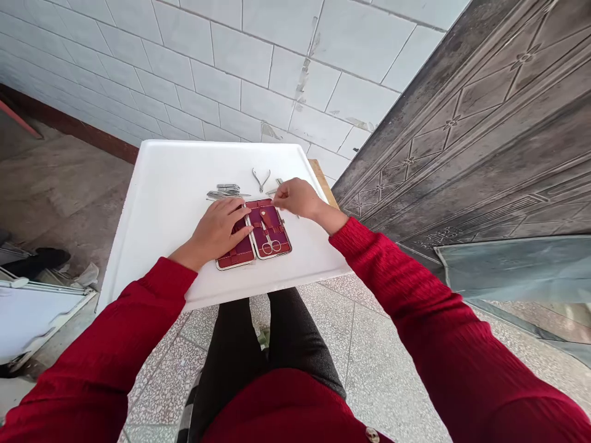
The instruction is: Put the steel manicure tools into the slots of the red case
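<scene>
A dark red manicure case (261, 251) lies opened flat on a white table (161, 178). Small scissors (270, 247) sit in its right half, tucked under a red strap (265, 215). Across the left half rests my left hand (219, 231), fingers spread and palm down, hiding much of that side. My right hand (295, 198) is at the case's upper right corner, thumb and fingers pinched together; what they hold, if anything, is hidden. Thin metal tools (279, 181) show just beyond it. Behind the case lie cuticle nippers (261, 179) and a group of nail clippers and slim metal tools (227, 190).
A white tiled wall (194, 67) runs behind the table. To the right stands a dark patterned metal door (462, 129). A wooden edge (323, 183) shows past the table's right side. At the far left, a white panel (37, 320) stands near the floor.
</scene>
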`<state>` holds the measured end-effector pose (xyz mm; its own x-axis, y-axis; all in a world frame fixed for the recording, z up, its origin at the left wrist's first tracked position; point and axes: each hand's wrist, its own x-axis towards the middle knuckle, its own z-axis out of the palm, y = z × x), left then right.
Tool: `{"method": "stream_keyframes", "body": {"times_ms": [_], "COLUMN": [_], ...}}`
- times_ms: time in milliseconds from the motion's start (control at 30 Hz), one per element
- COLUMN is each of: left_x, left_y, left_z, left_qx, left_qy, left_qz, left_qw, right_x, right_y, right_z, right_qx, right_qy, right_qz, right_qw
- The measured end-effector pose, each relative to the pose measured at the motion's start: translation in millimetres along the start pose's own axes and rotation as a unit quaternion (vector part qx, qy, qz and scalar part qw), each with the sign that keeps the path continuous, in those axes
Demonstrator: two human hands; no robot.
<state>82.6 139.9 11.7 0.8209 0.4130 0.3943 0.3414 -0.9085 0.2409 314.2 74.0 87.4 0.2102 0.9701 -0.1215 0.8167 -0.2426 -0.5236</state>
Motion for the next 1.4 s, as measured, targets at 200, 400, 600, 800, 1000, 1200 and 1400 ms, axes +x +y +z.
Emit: {"method": "stream_keyframes", "body": {"times_ms": [200,400,600,800,1000,1200,1400], "left_x": [0,0,0,1,1,-1,-1], "left_y": [2,1,0,2,1,-3,-4], "left_z": [0,0,2,-1,-1,1,-1], "left_qx": [-0.019,-0.022,-0.026,-0.024,-0.025,-0.021,-0.013], "left_qy": [0.009,0.006,0.006,0.003,0.006,0.016,0.013], "left_qz": [-0.013,-0.014,-0.016,-0.016,-0.013,-0.002,-0.003], "left_qw": [1.0,1.0,1.0,1.0,1.0,1.0,1.0], "right_x": [-60,-60,-44,-27,-31,-28,-6], "right_y": [-5,-15,-17,-6,13,42,58], "right_z": [12,18,13,6,-8,-36,-40], "right_qx": [-0.034,-0.147,-0.121,-0.036,0.069,0.137,0.123], "right_qy": [-0.112,-0.13,-0.207,-0.327,-0.406,-0.259,-0.147], "right_qz": [-0.031,-0.069,-0.079,-0.079,-0.051,-0.003,0.032], "right_qw": [0.993,0.978,0.968,0.941,0.91,0.956,0.981]}}
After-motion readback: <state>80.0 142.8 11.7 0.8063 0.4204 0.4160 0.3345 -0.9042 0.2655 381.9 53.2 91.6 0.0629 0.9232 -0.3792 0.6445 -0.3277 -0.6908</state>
